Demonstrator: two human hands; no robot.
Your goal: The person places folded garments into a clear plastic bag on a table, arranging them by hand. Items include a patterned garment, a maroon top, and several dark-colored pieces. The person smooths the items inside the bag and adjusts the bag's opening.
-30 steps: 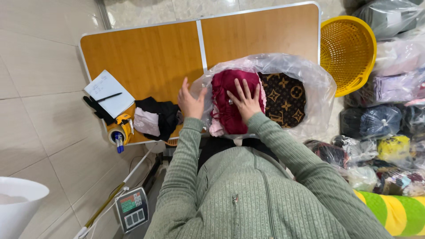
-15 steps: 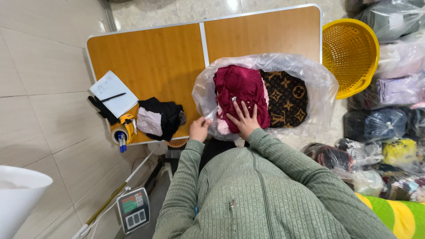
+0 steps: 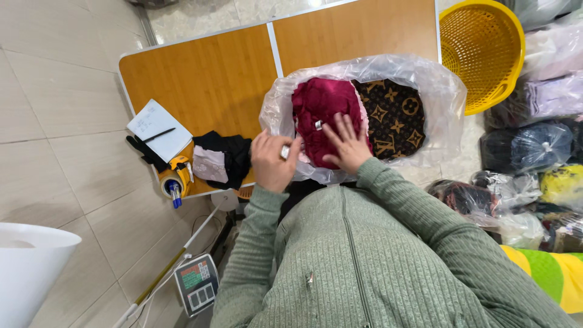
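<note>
Left hand (image 3: 273, 159) has dropped to pinch the near rim of the clear plastic bag (image 3: 446, 103), while right hand (image 3: 347, 144) stays spread flat, gripping nothing, on the folded dark red garment (image 3: 319, 103) inside it

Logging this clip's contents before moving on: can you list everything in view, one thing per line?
folding table: 1, orange-brown, centre
clear plastic bag: 1, on table, open
dark red garment: 1, in bag, left
brown patterned fabric: 1, in bag, right
notepad: 1, white, table's left edge, black pen on it
black cloth: 1, table's near edge
tape roll: 1, table corner
yellow basket: 1, floor, top right
bagged clothes: several, right
scale: 1, floor
white bin: 1, bottom left
left hand: at bag's near rim
right hand: flat on red garment
</note>
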